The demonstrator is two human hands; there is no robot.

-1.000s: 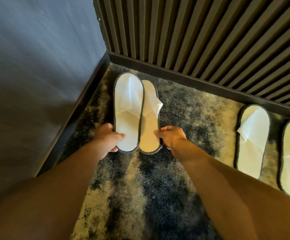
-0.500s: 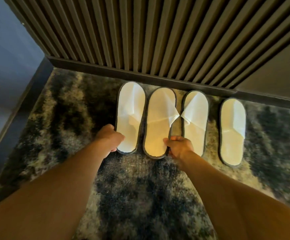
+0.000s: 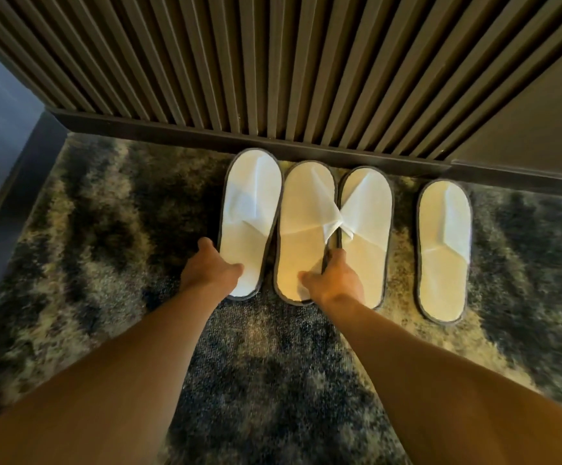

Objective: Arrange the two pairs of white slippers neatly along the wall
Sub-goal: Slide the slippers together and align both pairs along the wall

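Left hand (image 3: pixel 211 270): gripped heel end of slipper 1 (image 3: pixel 251 209), thumb on the insole, fingers curled under its left edge; same hold as half a second before.
Right hand (image 3: pixel 335 281): gripped heel end of slipper 2 (image 3: pixel 306 226), thumb laid on the insole, fingers (image 3: pixel 336 258) wrapped over its right edge, in the narrow gap to slipper 3 (image 3: pixel 367 209). Thumb had come further onto the insole than half a second back.
Slipper 1: far left of the row, toe close to the baseboard (image 3: pixel 172 130), tilted slightly, heel nearest the person.
Slipper 2: just right of slipper 1, edges touching or nearly so; toe sat a bit lower than slipper 1's.
Slipper 3: hard against slipper 2; the two toe flaps overlapped at the seam. Half a second ago they only just met there.
Slipper 4 (image 3: pixel 444 250): apart from the other three, on the right, a clear strip of carpet (image 3: pixel 105 229) between. Untouched, same spot by the wall.
Row: all four toes pointed at the slatted wall (image 3: pixel 273 62), heels toward the person.
Change over one second: pair had been held in the left corner, away from the other two; now beside them.
Arms: both bare, stretched forward.
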